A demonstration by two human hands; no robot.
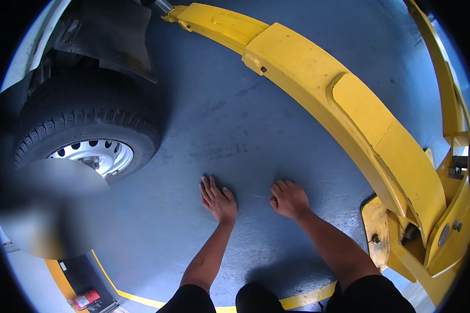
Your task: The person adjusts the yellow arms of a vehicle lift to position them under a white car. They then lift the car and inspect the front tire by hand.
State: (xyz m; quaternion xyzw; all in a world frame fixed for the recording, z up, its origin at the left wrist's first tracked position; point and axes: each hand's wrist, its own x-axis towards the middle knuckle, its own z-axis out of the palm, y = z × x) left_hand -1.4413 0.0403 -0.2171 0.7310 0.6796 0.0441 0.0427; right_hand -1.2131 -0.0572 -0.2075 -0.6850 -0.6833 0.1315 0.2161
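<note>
Wheel [83,117], up-left of left hand [219,201]: looks heavy, rubber firm, grippy; hold by tread. Yellow lift arm [344,94], curving beyond right hand [290,198]: likely weighty, rigid, smooth-painted; grip along edge. Left fingers spread, holding nothing; right curled fist-like, contents hidden from me.

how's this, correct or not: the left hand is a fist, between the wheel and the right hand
The fist is wrong: the head view shows the left hand open, its fingers extended. It is between the wheel and the right hand.
</note>
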